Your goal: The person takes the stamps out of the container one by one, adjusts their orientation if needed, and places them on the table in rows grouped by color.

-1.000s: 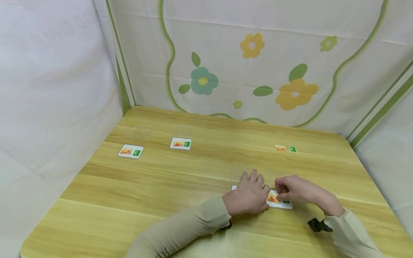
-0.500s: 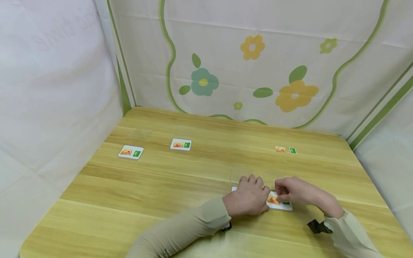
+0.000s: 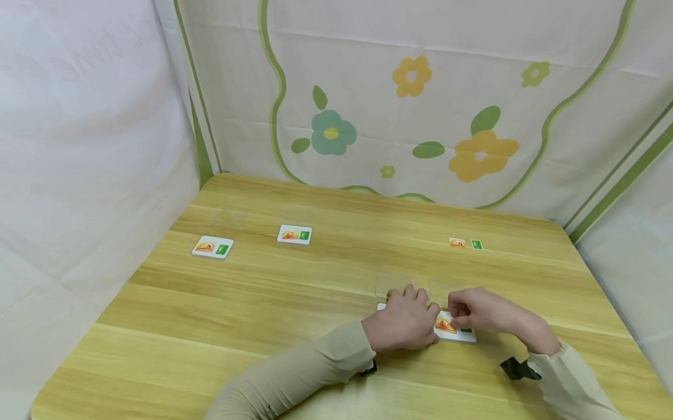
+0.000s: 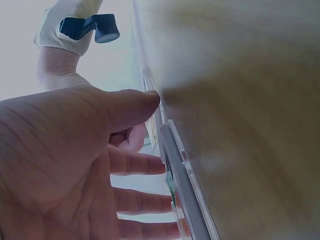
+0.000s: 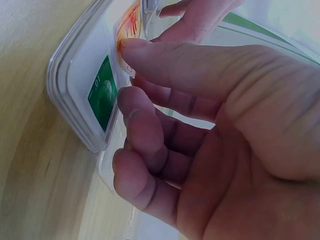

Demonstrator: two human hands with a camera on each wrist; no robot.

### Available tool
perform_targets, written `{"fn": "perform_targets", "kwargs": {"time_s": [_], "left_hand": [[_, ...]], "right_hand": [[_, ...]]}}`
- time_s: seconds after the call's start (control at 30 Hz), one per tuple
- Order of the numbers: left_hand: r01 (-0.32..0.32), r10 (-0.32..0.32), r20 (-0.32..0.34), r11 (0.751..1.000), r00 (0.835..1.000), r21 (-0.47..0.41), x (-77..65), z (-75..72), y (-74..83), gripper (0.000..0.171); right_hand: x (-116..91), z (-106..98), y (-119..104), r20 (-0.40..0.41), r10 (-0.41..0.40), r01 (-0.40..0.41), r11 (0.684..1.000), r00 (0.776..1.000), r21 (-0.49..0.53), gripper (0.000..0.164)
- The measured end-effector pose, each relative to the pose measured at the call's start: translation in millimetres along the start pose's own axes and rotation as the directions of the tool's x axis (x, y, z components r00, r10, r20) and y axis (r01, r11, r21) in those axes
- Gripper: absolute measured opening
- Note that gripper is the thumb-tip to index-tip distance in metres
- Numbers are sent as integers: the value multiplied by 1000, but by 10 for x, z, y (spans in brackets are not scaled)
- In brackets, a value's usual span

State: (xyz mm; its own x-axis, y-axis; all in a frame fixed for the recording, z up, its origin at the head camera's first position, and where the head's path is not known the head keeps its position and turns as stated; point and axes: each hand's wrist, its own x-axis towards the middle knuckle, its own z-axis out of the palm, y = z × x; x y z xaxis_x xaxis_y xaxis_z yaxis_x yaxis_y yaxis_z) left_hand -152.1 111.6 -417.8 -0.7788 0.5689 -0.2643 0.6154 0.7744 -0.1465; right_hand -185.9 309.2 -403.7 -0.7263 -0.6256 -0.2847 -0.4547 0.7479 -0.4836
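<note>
My left hand (image 3: 404, 320) lies over a white card-like case (image 3: 381, 307), mostly hidden beneath it, with fingers spread on its face. In the left wrist view its thumb (image 4: 142, 103) touches the edge of the neighbouring case. That second white case (image 3: 459, 336) lies flat under my right hand (image 3: 480, 308) and bears an orange stamp (image 5: 131, 22) and a green stamp (image 5: 102, 95). My right thumb and index finger pinch the orange stamp at its jagged edge, against the case's face. The other right fingers curl inward beside the green stamp.
Two similar white cases, one at far left (image 3: 213, 247) and one further back (image 3: 294, 234), each show an orange and a green stamp. A loose-looking orange stamp (image 3: 456, 242) and green stamp (image 3: 477, 244) lie at back right. Clear plastic pieces (image 3: 389, 285) lie beyond my hands.
The fingers of my left hand have drawn back slightly toward me and bent a little. My right hand stays in the same place.
</note>
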Motion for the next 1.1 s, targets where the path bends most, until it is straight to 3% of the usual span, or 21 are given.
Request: {"fn": "perform_targets", "kwargs": {"time_s": [0.37,0.7,1.1], "left_hand": [[8,-8,0,1000,1000,-2,2,1,3,55],[-4,4,-4,1000,1000,-5,-1,-12,5,55],[5,-5,15,1000,1000,-10,5,-18,1,54]], "right_hand": [[9,3,-15,-16,-60,60,998,998,4,16],[-83,-109,15,-33,-64,65,998,997,22,18],[-177,-232,116,-9,-138,138,984,990,114,13]]}}
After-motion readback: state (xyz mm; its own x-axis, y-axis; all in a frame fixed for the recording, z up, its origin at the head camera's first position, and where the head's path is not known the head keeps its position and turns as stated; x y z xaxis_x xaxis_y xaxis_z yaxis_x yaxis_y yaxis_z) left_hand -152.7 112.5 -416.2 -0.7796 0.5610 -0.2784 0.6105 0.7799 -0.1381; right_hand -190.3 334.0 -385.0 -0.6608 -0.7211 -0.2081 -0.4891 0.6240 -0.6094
